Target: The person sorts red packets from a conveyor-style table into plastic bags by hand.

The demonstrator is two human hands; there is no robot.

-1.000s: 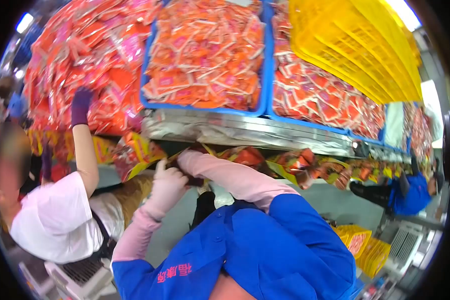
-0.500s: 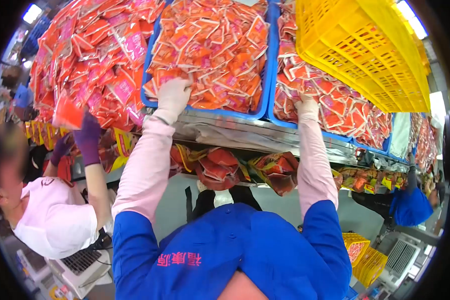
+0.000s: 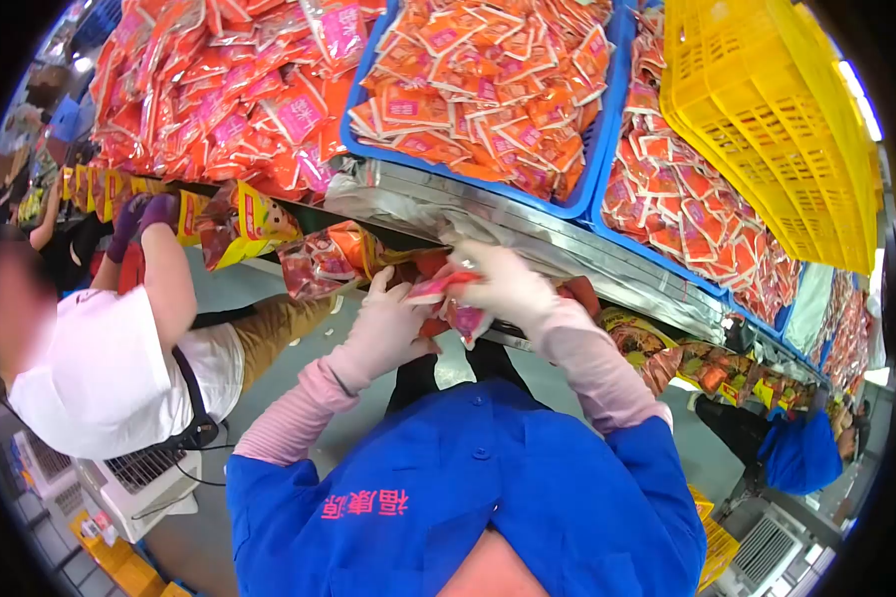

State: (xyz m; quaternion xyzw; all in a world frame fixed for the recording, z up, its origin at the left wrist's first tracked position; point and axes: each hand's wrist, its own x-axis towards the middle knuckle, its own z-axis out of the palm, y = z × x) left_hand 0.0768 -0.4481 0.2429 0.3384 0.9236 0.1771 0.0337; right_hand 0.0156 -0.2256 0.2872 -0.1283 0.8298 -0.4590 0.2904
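My left hand [image 3: 388, 323], in a pale glove, is at the open bag just past the table edge, its fingers around the bag's rim and a red packet. Close beside it on the right, my right hand [image 3: 503, 284] is closed on red and pink packets [image 3: 460, 303] over the bag. Motion blurs both hands slightly. Beyond them, a blue tray [image 3: 592, 189] holds many small orange-red packets [image 3: 498, 90]. Another blue tray [image 3: 657, 261] with packets sits to its right. The bag's lower part is hidden by my hands.
A large pile of red packets [image 3: 239, 109] lies at the upper left. A yellow crate [image 3: 767, 109] rests over the right tray. Filled bags [image 3: 334, 257] hang along the metal table edge [image 3: 408, 199]. A co-worker in white [image 3: 119, 368] stands at left; another in blue [image 3: 801, 448] is at right.
Both my hands have moved from the trays back to the bag at the table edge and come together with packets. The left co-worker's hands have lowered to the hanging bags. The view has shifted.
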